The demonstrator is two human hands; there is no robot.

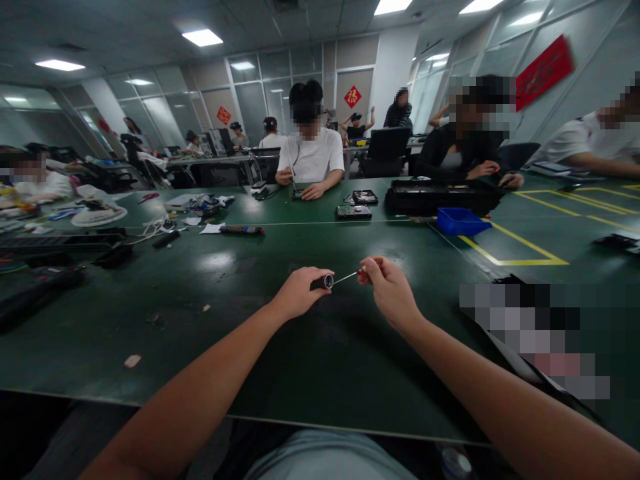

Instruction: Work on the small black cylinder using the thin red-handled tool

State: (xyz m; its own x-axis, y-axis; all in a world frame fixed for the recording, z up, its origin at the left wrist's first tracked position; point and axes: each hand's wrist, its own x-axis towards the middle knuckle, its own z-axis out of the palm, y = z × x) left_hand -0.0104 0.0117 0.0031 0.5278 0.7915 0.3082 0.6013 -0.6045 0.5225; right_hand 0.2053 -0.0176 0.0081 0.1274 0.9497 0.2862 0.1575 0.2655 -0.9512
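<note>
Two bare hands meet over the near part of a green table (210, 373), a little above its top. The left hand (298, 293) grips a short black tube (320, 283) between thumb and fingers, its round end turned toward the right hand (393, 290). That hand pinches the red handle of a thin screwdriver (346, 277), whose shaft slants down to the left, its tip at the rim of the tube; whether the two touch, I cannot tell. On the table to the left lie a small scrap of paper (133, 361) and, farther off, a tiny pale chip (207, 307). Beyond the hands, a dark stick-like tool (243, 230) lies beside a white sheet (212, 228). Farther across are a hard drive (353, 212), a blue bin (461, 221) and a long black case (443, 199), with yellow tape (530, 262) marking the table at the right. A round white fan cover (99, 215) lies at far left. Across the table a person in a white shirt (317, 157) bends over a small board (299, 195); to the right sits another in a black jacket (435, 150). Behind them, a red sign (353, 97) hangs on a door.
</note>
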